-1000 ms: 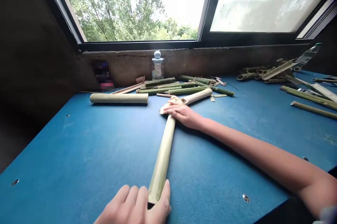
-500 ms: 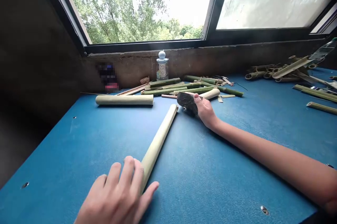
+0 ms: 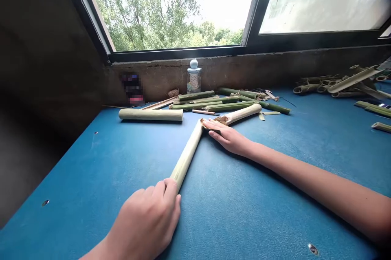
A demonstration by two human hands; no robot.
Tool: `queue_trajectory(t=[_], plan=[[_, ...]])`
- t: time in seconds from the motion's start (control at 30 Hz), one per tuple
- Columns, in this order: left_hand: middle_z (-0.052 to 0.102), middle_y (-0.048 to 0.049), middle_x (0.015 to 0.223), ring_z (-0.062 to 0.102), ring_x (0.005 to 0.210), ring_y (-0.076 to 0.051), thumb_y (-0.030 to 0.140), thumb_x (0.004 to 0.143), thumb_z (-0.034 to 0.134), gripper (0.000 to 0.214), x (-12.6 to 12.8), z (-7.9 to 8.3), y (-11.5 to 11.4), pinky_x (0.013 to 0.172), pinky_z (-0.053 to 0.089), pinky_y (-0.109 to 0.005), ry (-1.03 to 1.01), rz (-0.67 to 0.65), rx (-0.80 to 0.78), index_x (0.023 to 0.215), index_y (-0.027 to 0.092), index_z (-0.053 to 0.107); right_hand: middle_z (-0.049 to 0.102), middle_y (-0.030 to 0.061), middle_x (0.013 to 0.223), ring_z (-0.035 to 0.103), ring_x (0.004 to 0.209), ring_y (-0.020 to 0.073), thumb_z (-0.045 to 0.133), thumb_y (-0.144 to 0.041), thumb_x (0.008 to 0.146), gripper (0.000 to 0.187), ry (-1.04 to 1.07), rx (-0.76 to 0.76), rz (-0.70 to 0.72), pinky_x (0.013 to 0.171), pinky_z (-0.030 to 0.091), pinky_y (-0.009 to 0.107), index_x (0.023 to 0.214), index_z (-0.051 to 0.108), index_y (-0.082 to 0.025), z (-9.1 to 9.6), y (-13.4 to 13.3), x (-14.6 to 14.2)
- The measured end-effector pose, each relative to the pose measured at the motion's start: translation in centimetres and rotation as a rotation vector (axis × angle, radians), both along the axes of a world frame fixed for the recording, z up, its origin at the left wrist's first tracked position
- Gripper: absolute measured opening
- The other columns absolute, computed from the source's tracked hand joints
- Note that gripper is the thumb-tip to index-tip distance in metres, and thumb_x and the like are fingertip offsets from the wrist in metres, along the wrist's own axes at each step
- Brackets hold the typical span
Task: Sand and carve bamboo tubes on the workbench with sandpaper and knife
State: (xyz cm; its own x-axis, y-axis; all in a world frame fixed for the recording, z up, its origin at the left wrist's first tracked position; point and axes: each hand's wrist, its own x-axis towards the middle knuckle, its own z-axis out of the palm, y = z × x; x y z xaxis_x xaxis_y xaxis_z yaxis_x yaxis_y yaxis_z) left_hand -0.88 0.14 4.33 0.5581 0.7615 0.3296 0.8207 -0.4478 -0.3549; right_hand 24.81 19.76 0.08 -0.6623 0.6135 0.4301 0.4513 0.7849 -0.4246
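Note:
My left hand [image 3: 152, 211] is wrapped around the near end of a peeled, pale bamboo tube [image 3: 188, 154], which slants away from me across the table. At its far end my right hand [image 3: 227, 135] lies over a bent piece of sandpaper [image 3: 212, 128]. The fingers stretch along its top and the thumb is at its near side, and the paper's tip touches the tube's end. Just behind this hand rests another pale bamboo tube [image 3: 244, 114] with a broken brown end. The palm hides part of the sandpaper.
A thick pale bamboo tube [image 3: 149, 115] lies at the back left. Several green bamboo pieces [image 3: 210, 105] are heaped before a glass jar [image 3: 194, 78] with a light blue lid. More split bamboo [image 3: 339, 84] is piled at the far right. The table [image 3: 244, 211] is blue.
My left hand has closed around the bamboo tube, after resting on it with fingers spread. My right hand has turned palm down and brought the sandpaper onto the tube's far end.

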Motion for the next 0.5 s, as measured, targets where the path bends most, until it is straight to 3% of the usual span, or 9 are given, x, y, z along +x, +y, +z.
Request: queue_trajectory(t=[0.1,0.17,0.23,0.27,0.37,0.4,0.43,0.5], plan=[[0.054,-0.0015,0.069,0.054,0.049,-0.019,0.018,0.095,0.039,0.016,0.3,-0.5,-0.5,0.046,0.038,-0.034,-0.016,-0.023,0.001,0.091,0.017,0.055,0.055,0.0102,0.146,0.042,0.143,0.0230,0.037,-0.032,0.105,0.040,-0.010,0.045,0.136,0.122,0.031,0.048,0.136,0.058,-0.018,0.7,-4.0,-1.6],[0.055,-0.0014,0.068,0.054,0.049,-0.019,0.017,0.095,0.039,0.019,0.3,-0.8,-0.7,0.046,0.038,-0.035,0.007,-0.034,0.033,0.095,0.015,0.058,0.058,0.0108,0.143,0.043,0.142,0.0195,0.041,-0.032,0.104,0.039,-0.031,0.136,0.422,0.123,0.030,0.041,0.134,0.059,-0.014,1.2,-6.6,-2.8],[0.055,-0.0010,0.066,0.052,0.048,-0.019,0.018,0.095,0.040,0.021,0.3,-1.1,-0.8,0.046,0.037,-0.036,0.031,-0.045,0.097,0.097,0.014,0.060,0.056,0.0121,0.145,0.043,0.142,0.0177,0.041,-0.032,0.105,0.042,-0.050,0.181,0.575,0.124,0.028,0.035,0.135,0.056,-0.008,1.4,-7.4,-3.5],[0.055,-0.0009,0.066,0.052,0.048,-0.019,0.019,0.096,0.040,0.022,0.2,-1.2,-0.8,0.046,0.036,-0.036,0.035,-0.052,0.127,0.098,0.013,0.061,0.058,0.0102,0.143,0.045,0.141,0.0176,0.041,-0.032,0.105,0.040,-0.042,0.188,0.538,0.124,0.029,0.037,0.134,0.057,-0.011,1.4,-7.0,-3.5],[0.056,-0.0011,0.066,0.052,0.049,-0.018,0.022,0.096,0.042,0.025,0.2,-1.3,-0.8,0.045,0.034,-0.035,0.033,-0.078,0.182,0.100,0.011,0.063,0.065,0.0104,0.134,0.049,0.137,0.0230,0.037,-0.030,0.105,0.036,0.006,0.150,0.152,0.118,0.037,0.049,0.128,0.063,-0.017,1.4,-5.3,-3.2],[0.056,-0.0011,0.066,0.053,0.049,-0.018,0.022,0.095,0.042,0.025,0.3,-1.4,-0.7,0.046,0.034,-0.035,0.033,-0.091,0.185,0.100,0.011,0.063,0.066,0.0119,0.133,0.049,0.137,0.0246,0.037,-0.029,0.105,0.036,0.013,0.143,0.101,0.116,0.037,0.051,0.127,0.063,-0.017,1.5,-5.3,-3.1],[0.056,-0.0010,0.067,0.053,0.050,-0.017,0.022,0.095,0.043,0.024,0.3,-1.4,-0.7,0.046,0.034,-0.035,0.037,-0.103,0.181,0.100,0.011,0.064,0.067,0.0114,0.131,0.049,0.137,0.0238,0.037,-0.029,0.105,0.036,0.011,0.143,0.117,0.117,0.037,0.050,0.127,0.063,-0.017,1.6,-5.7,-3.2],[0.058,-0.0010,0.067,0.052,0.049,-0.017,0.022,0.094,0.044,0.023,0.4,-1.4,-0.8,0.046,0.034,-0.035,0.048,-0.128,0.174,0.096,0.012,0.064,0.063,0.0120,0.137,0.047,0.138,0.0210,0.039,-0.033,0.104,0.040,-0.015,0.162,0.396,0.121,0.033,0.042,0.132,0.058,-0.013,1.7,-7.4,-3.7]])
